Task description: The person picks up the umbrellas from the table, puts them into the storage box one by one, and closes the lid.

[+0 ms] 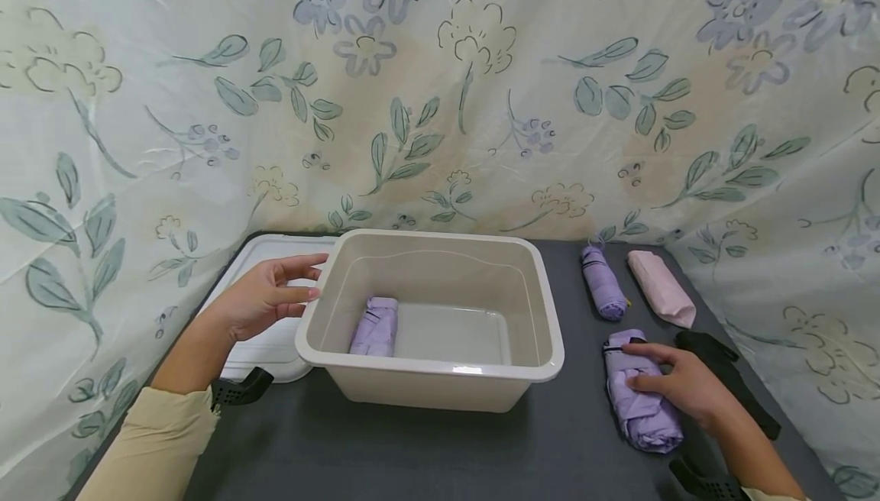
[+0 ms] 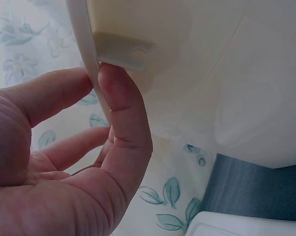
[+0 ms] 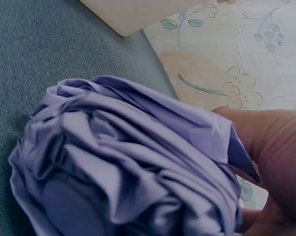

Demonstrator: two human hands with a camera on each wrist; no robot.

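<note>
A beige plastic tub (image 1: 440, 370) stands mid-table with one folded lilac umbrella (image 1: 375, 327) lying in its left side. My left hand (image 1: 275, 295) is at the tub's left rim with its fingers spread. In the left wrist view the thumb (image 2: 121, 108) touches the underside of the rim (image 2: 89, 69). To the right of the tub, my right hand (image 1: 670, 383) grips a second folded lilac umbrella (image 1: 642, 409) that lies on the table. The right wrist view is filled by its crumpled fabric (image 3: 123, 167), with my fingers (image 3: 276, 147) around its side.
A white lid (image 1: 264, 264) lies left of the tub. At the back right lie another lilac umbrella (image 1: 603, 283) and a pink one (image 1: 661, 287). A black umbrella (image 1: 729, 379) lies beside my right hand. A floral cloth (image 1: 440, 88) backs the dark table (image 1: 412, 447).
</note>
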